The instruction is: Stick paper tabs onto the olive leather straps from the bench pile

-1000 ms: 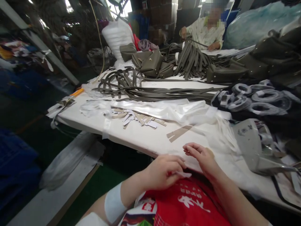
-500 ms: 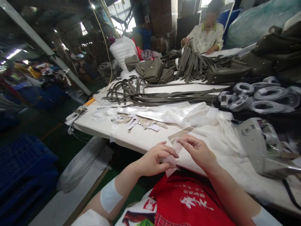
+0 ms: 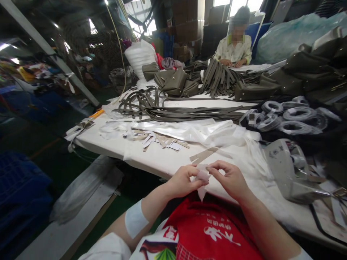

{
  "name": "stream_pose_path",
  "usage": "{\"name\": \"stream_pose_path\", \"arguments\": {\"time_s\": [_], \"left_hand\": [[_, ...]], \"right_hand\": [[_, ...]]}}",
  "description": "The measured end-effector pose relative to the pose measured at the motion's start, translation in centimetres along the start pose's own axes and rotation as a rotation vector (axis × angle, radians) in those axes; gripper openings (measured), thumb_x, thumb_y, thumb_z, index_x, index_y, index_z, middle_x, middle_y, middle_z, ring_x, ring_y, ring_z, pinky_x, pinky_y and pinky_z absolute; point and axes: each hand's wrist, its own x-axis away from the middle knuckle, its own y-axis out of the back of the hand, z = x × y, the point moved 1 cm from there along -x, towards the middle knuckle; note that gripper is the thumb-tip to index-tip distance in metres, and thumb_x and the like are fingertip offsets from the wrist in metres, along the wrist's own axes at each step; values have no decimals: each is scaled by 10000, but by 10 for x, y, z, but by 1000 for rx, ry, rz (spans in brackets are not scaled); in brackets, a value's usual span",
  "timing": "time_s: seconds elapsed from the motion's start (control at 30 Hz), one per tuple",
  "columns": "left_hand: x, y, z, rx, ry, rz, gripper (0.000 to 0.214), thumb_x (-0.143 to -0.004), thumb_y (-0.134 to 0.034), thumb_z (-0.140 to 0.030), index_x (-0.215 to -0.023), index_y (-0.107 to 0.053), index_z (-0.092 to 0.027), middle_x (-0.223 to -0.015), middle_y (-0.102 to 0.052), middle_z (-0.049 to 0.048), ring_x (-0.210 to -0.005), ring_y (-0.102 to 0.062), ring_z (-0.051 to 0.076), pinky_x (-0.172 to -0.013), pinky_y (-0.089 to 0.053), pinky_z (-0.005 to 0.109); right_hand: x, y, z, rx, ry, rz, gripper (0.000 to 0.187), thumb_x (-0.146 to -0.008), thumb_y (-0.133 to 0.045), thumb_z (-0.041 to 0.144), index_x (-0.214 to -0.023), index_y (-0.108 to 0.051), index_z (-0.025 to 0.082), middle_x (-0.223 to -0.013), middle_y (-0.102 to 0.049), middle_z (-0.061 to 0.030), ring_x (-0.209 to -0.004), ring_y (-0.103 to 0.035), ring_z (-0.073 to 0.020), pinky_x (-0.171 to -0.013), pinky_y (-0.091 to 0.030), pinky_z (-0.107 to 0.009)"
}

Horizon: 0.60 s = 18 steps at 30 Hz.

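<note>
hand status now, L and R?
Left hand: closed on a thin white piece, gripped between thumb and fingers.
Right hand: thumb and fingertips closed at the same piece's upper edge, apparently pinching it.

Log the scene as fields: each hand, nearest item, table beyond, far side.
Left hand: holds a thin white piece
Right hand: pinches the piece's upper edge
Nearest item: tan strip on the table, just beyond the hands
Beyond: pile of short strips, white sheeting, dark straps
Right side: pale coils
Far side: person in a light top
</note>
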Motion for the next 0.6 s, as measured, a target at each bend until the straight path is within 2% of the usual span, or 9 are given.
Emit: {"name": "stream_pose_path", "arguments": {"time_s": [0.1, 0.23, 0.4, 0.47, 0.53, 0.6], "left_hand": [[-1, 1, 1, 80, 19, 2, 145, -798, -722, -285, -845, -765, -154, -947, -757, 71, -916, -684, 196, -877, -511, 290], [-1, -5, 0, 211, 116, 51, 247, -822, -702, -348, -902, -763, -122, -935, -766, 90, -910, -699, 208, -858, -525, 289], [4, -14, -12, 150, 116, 48, 318, -859, -664, -408, -917, -761, -111, -924, -765, 102, -888, -696, 206, -847, -531, 296], [5, -13, -18, 116, 105, 6, 337, -868, -652, -431, -908, -760, -114, -921, -762, 99, -879, -692, 201, -845, -533, 298], [3, -8, -25, 98, 86, -53, 339, -877, -643, -435, -900, -759, -117, -927, -759, 100, -886, -690, 201, -858, -530, 303], [0, 0, -30, 92, 62, -108, 323, -876, -649, -421, -883, -763, -119, -925, -758, 100, -892, -689, 202, -869, -524, 305]], "right_hand": [[-1, -1, 0, 17, 21, 2, 229, -865, -627, 388, -734, -683, 208, -719, -694, -30, -693, -616, -188, -665, -484, -299], [-2, -5, 2, 4, 64, -59, 258, -849, -636, 374, -651, -604, 212, -623, -621, -8, -616, -556, -161, -604, -445, -278], [2, -4, -1, -87, 83, -171, 329, -828, -665, 411, -602, -525, 218, -573, -550, 15, -567, -495, -140, -580, -423, -275], [6, 0, -1, -164, 97, -127, 312, -841, -648, 429, -638, -555, 212, -617, -577, 5, -614, -526, -149, -618, -441, -278], [11, 3, 0, -246, 79, -26, 277, -865, -599, 463, -775, -633, 203, -705, -628, -14, -663, -556, -161, -640, -457, -281], [16, 4, -1, -301, 1, 99, 327, -888, -537, 495, -931, -669, 199, -677, -621, -4, -610, -537, -155, -597, -449, -277]]}}
